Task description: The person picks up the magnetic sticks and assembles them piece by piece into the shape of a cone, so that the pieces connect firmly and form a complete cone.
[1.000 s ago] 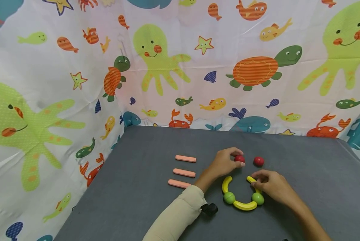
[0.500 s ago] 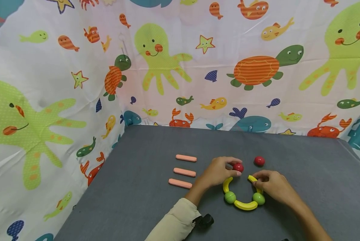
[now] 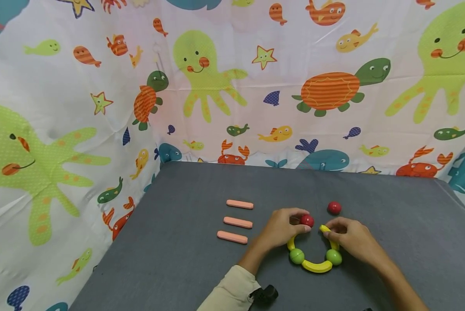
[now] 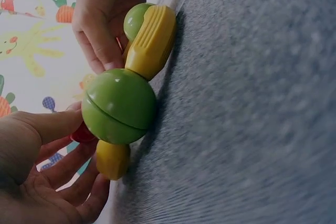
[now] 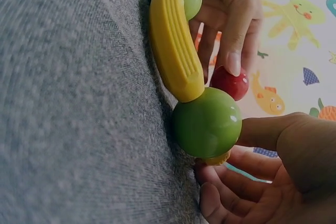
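My left hand [image 3: 281, 229] pinches a shiny red ball [image 3: 307, 220] between thumb and fingers, right above the end of the left yellow toy banana [image 3: 291, 243]. On the other side, my right hand [image 3: 351, 236] pinches the right toy banana [image 3: 324, 229] near its upper end. Between them the pieces form a U on the table: a green ball [image 3: 296, 256] at left, a front toy banana [image 3: 317, 266], and another green ball [image 3: 334, 257] at right. In the right wrist view, the red ball [image 5: 231, 82] shows under the left thumb; a green ball [image 5: 207, 123] partly covers the right fingers.
A second red ball [image 3: 334, 207] lies behind the right hand. Three pink sausage-shaped sticks [image 3: 238, 222] lie in a column to the left. The grey table [image 3: 178, 268] meets a sea-animal curtain [image 3: 232, 86] at the back and left.
My left hand has brought the red ball nearer, down to the left banana's end, now overlapping that banana in the head view. The right hand stays on its banana.
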Tool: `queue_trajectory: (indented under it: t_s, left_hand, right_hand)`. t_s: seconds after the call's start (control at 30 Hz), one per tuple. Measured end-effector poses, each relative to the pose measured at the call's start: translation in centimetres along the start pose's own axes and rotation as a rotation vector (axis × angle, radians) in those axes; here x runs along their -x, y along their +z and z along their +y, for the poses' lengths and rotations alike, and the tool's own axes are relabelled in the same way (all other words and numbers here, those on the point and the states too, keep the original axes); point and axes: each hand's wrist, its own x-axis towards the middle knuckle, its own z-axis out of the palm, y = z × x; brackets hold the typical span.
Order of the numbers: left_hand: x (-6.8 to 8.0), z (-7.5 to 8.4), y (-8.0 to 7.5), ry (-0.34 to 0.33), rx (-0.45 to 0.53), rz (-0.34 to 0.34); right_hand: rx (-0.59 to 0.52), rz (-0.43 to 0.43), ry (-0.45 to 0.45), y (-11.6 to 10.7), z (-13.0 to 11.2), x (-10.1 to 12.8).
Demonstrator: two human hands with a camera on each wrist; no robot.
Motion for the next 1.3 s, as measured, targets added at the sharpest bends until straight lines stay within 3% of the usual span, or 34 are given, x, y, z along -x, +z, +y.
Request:
queue_trajectory:
  t_s: [0.23,0.8,1.3]
  left_hand:
    - [0.18,-0.16,0.54,-0.004,-0.049,0.003]
    - [0.13,-0.17,0.99,-0.034,-0.04,0.004]
    - [0.29,-0.41,0.01,-0.051,0.021,-0.035]
  right_hand:
    - [-0.018,0.0,-0.027,0.11,-0.03,-0.17]
    - [-0.046,-0.022,-0.066,0.61,-0.04,-0.24]
    - [-0.062,-0.017,-0.066,0.62,0.05,-0.16]
